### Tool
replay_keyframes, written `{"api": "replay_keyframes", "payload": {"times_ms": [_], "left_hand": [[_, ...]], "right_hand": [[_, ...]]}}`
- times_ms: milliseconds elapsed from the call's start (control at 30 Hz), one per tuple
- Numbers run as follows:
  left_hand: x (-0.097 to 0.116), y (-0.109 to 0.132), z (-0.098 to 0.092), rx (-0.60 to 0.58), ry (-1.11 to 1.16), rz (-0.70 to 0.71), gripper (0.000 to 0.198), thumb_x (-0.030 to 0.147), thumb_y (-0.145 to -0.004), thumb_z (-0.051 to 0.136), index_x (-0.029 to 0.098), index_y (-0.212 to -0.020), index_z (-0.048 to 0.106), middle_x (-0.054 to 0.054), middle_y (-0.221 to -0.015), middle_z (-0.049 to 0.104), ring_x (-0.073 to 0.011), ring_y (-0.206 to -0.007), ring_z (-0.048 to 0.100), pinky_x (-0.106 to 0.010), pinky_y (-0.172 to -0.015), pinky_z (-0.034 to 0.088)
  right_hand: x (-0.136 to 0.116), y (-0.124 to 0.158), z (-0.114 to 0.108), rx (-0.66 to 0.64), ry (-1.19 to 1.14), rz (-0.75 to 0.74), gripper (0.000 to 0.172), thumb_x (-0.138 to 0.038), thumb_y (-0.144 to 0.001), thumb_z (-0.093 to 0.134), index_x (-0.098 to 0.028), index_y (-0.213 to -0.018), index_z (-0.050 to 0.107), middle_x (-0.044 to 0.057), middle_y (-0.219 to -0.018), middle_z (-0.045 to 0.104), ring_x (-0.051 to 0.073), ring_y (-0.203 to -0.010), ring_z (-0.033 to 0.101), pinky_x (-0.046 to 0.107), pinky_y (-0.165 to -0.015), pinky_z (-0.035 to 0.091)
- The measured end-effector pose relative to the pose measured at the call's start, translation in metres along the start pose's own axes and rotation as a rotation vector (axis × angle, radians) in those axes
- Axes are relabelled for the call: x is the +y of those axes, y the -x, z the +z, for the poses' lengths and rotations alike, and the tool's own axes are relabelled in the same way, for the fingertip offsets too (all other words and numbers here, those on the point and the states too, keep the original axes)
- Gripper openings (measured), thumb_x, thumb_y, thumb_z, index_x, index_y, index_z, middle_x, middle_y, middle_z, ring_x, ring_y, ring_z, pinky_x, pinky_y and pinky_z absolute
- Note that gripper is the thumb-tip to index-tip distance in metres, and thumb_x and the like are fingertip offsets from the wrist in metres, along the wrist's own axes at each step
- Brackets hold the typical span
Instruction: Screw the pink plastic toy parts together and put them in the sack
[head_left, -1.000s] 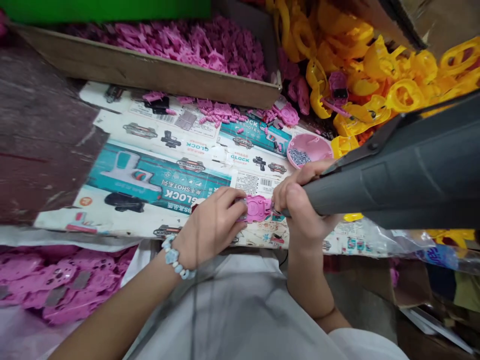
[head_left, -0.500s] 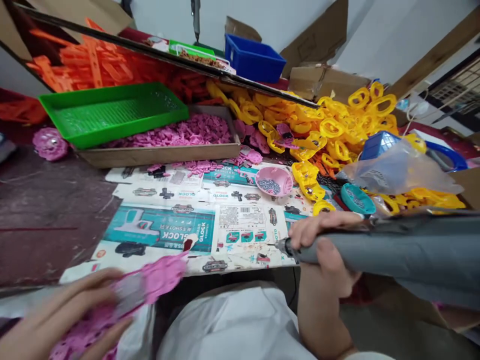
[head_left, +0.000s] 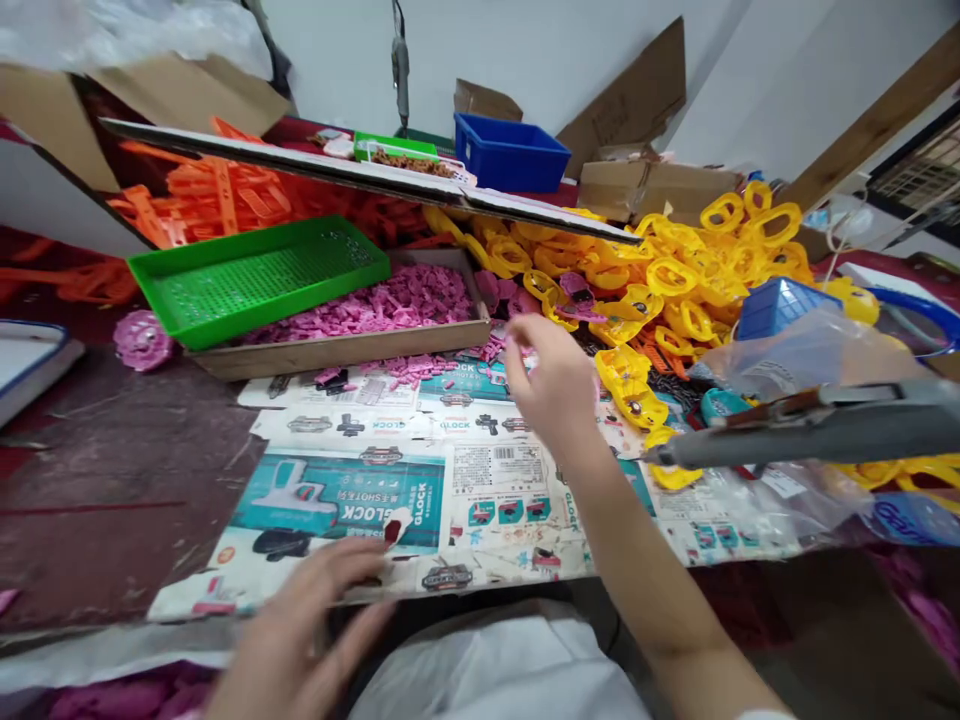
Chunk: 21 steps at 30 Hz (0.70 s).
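My right hand (head_left: 553, 385) reaches over the printed cardboard sheet (head_left: 352, 440) to the front edge of the small pink parts (head_left: 424, 370). Its fingertips are curled close together; what they hold, if anything, is too small to make out. My left hand (head_left: 319, 625), blurred, hovers at the table's front edge with thumb and fingers apart and nothing between them. To the right of my right forearm a grey power screwdriver (head_left: 810, 425) hangs above the sheet, with no hand on it. Pink pieces (head_left: 135, 695) lie in a white-edged bag at the lower left.
A green tray (head_left: 262, 285) rests tilted on a shallow cardboard box (head_left: 360, 350) of pink parts. Yellow parts (head_left: 675, 280) are heaped at the right, orange parts (head_left: 225, 195) at the back left. A clear plastic bag (head_left: 795, 360) and a teal bowl (head_left: 724, 403) lie on the right.
My right hand has let go of the power screwdriver and moved left and forward to the pink parts. The pink piece has left my left hand, which has moved right.
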<state>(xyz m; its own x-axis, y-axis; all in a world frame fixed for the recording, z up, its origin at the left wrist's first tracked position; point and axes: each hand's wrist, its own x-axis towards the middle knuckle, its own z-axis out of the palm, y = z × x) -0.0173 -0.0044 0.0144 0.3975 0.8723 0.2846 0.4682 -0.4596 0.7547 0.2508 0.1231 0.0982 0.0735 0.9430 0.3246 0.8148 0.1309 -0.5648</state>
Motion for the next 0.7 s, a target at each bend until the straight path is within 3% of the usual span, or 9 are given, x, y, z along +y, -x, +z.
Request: {"api": "replay_keyframes", "payload": {"times_ms": [133, 200, 267, 367, 500, 600, 667, 700], "left_hand": [[0.046, -0.044, 0.050, -0.327, 0.286, 0.124, 0.012, 0.020, -0.081, 0.060, 0.023, -0.093, 0.062, -0.003, -0.100, 0.068, -0.0179, -0.097, 0.062, -0.028, -0.087, 0.050], [0.057, -0.054, 0.059, -0.382, 0.423, 0.139, 0.012, 0.018, -0.079, 0.061, 0.021, -0.091, 0.062, -0.003, -0.096, 0.068, -0.0176, -0.094, 0.062, -0.028, -0.085, 0.050], [0.055, -0.057, 0.057, -0.366, 0.501, 0.092, 0.011, 0.019, -0.080, 0.060, 0.021, -0.090, 0.063, -0.004, -0.095, 0.069, -0.0178, -0.093, 0.062, -0.029, -0.085, 0.050], [0.035, -0.054, 0.046, -0.241, 0.582, -0.103, 0.009, 0.024, -0.085, 0.056, 0.021, -0.090, 0.064, -0.004, -0.095, 0.068, -0.0178, -0.093, 0.063, -0.029, -0.084, 0.050], [0.009, -0.056, 0.040, 0.073, 0.786, -0.397, 0.021, 0.037, -0.088, 0.054, 0.020, -0.095, 0.064, -0.005, -0.093, 0.068, -0.0147, -0.080, 0.064, -0.024, -0.072, 0.052], [0.001, -0.064, 0.042, 0.299, 0.913, -0.526, 0.038, 0.045, -0.084, 0.059, 0.019, -0.112, 0.060, -0.007, -0.097, 0.068, -0.0138, -0.076, 0.064, -0.023, -0.066, 0.052], [-0.001, -0.069, 0.042, 0.346, 0.910, -0.600, 0.047, 0.047, -0.079, 0.064, 0.018, -0.116, 0.059, -0.005, -0.091, 0.068, -0.0131, -0.069, 0.062, -0.020, -0.056, 0.050], [-0.001, -0.070, 0.042, 0.351, 0.883, -0.631, 0.048, 0.047, -0.076, 0.067, 0.018, -0.114, 0.061, -0.004, -0.086, 0.069, -0.0128, -0.066, 0.062, -0.020, -0.052, 0.049]], "right_hand": [[0.028, -0.071, 0.031, -0.184, 0.341, 0.208, 0.020, -0.019, -0.085, 0.060, -0.008, -0.102, 0.061, 0.014, -0.110, 0.060, 0.027, -0.111, 0.054, 0.050, -0.097, 0.042], [0.045, -0.089, 0.037, -0.231, 0.410, 0.241, 0.023, -0.022, -0.084, 0.062, -0.010, -0.104, 0.060, 0.011, -0.111, 0.060, 0.024, -0.110, 0.055, 0.048, -0.096, 0.044], [0.057, -0.095, 0.035, -0.247, 0.441, 0.249, 0.025, -0.025, -0.085, 0.061, -0.012, -0.106, 0.059, 0.008, -0.110, 0.061, 0.022, -0.106, 0.057, 0.045, -0.094, 0.045], [0.056, -0.082, 0.019, -0.223, 0.413, 0.232, 0.019, -0.016, -0.083, 0.057, -0.010, -0.100, 0.061, 0.012, -0.103, 0.064, 0.024, -0.101, 0.059, 0.042, -0.090, 0.045], [0.020, -0.031, 0.002, -0.237, 0.233, 0.106, 0.026, -0.013, -0.083, 0.045, -0.009, -0.105, 0.059, 0.014, -0.106, 0.064, 0.023, -0.097, 0.060, 0.037, -0.084, 0.045], [-0.013, 0.013, 0.008, -0.584, -0.020, -0.051, 0.019, -0.011, -0.077, 0.055, -0.016, -0.093, 0.066, 0.000, -0.082, 0.069, 0.012, -0.071, 0.063, 0.022, -0.063, 0.048], [-0.025, 0.028, 0.019, -0.766, -0.111, -0.136, 0.008, -0.019, -0.079, 0.062, -0.019, -0.084, 0.068, -0.005, -0.069, 0.067, 0.009, -0.060, 0.060, 0.018, -0.055, 0.045], [-0.026, 0.029, 0.026, -0.786, -0.104, -0.163, 0.009, -0.024, -0.082, 0.061, -0.020, -0.082, 0.068, -0.004, -0.068, 0.066, 0.009, -0.060, 0.060, 0.019, -0.056, 0.045]]}}
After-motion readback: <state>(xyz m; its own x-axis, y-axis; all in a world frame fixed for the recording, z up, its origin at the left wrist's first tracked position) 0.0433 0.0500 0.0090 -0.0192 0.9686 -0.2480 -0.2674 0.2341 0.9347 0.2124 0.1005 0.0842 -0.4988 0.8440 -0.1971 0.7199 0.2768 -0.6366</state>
